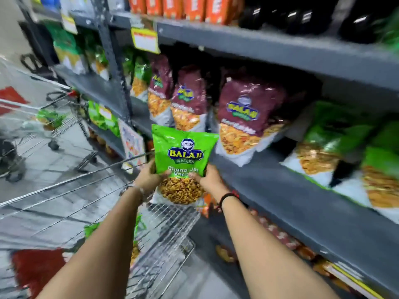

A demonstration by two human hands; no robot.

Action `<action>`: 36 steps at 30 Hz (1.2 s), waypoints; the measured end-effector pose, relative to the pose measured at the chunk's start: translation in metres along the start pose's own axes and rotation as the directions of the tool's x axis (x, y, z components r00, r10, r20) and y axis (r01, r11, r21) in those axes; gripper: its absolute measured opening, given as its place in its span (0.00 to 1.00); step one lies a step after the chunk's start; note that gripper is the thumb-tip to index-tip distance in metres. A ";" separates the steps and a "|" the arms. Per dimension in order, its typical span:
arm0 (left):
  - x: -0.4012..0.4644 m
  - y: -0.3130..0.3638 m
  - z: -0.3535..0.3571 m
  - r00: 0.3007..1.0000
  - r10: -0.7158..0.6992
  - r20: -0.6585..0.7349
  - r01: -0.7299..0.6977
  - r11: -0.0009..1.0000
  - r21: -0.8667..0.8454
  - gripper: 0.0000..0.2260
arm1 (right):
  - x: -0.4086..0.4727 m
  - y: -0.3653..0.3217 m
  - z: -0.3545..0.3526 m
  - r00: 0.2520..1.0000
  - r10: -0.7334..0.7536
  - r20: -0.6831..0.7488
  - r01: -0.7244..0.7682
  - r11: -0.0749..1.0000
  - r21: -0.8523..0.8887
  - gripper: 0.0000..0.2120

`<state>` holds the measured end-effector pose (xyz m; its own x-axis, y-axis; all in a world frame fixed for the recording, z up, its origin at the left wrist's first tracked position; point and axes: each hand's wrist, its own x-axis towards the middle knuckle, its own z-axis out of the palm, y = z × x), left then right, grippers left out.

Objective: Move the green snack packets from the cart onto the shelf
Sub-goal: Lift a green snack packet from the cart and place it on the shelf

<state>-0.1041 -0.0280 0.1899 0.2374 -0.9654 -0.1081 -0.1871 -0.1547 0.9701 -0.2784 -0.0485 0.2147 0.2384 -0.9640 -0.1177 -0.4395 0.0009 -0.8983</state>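
Observation:
A green snack packet (183,156) marked Balaji Wafers is held upright in front of me, above the wire cart (164,229). My left hand (149,176) grips its lower left side and my right hand (208,180) grips its lower right side. Another green packet (92,228) lies in the cart below, partly hidden by my left arm. The grey shelf (280,182) runs along the right, just beyond the held packet. Green packets (336,134) stand on it at the far right.
Maroon snack packets (246,117) fill the shelf's middle section. Orange packets and dark bottles sit on the shelf above. A second cart (54,124) stands farther down the aisle at left. Lower shelves hold more packets near the floor.

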 end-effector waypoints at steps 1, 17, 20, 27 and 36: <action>-0.002 0.008 0.017 0.999 0.036 0.009 -0.036 0.999 -0.001 0.18 | -0.013 0.001 -0.020 0.999 -0.009 -0.034 0.009 1.000 -0.003 0.18; 0.000 0.125 0.295 0.862 0.276 0.426 -0.281 0.958 -0.051 0.16 | -0.078 0.086 -0.246 0.768 0.106 -0.631 -0.062 0.994 0.092 0.24; 0.026 0.127 0.310 0.845 0.241 0.477 -0.274 0.962 0.000 0.16 | -0.057 0.094 -0.254 0.741 0.131 -0.659 -0.062 0.990 0.128 0.21; 0.073 0.118 0.327 0.870 0.197 0.452 -0.235 0.971 0.029 0.15 | -0.005 0.112 -0.254 0.707 0.182 -0.684 -0.094 0.982 0.164 0.20; 0.070 0.105 0.321 0.910 0.166 0.380 -0.168 0.985 -0.029 0.20 | -0.005 0.119 -0.235 0.652 0.252 -0.715 -0.013 0.947 0.322 0.19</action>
<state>-0.4130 -0.1792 0.2142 -0.1775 -0.9839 -0.0200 -0.1963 0.0155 0.9804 -0.5359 -0.1062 0.2080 -0.5749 -0.8182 -0.0005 -0.1403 0.0991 -0.9851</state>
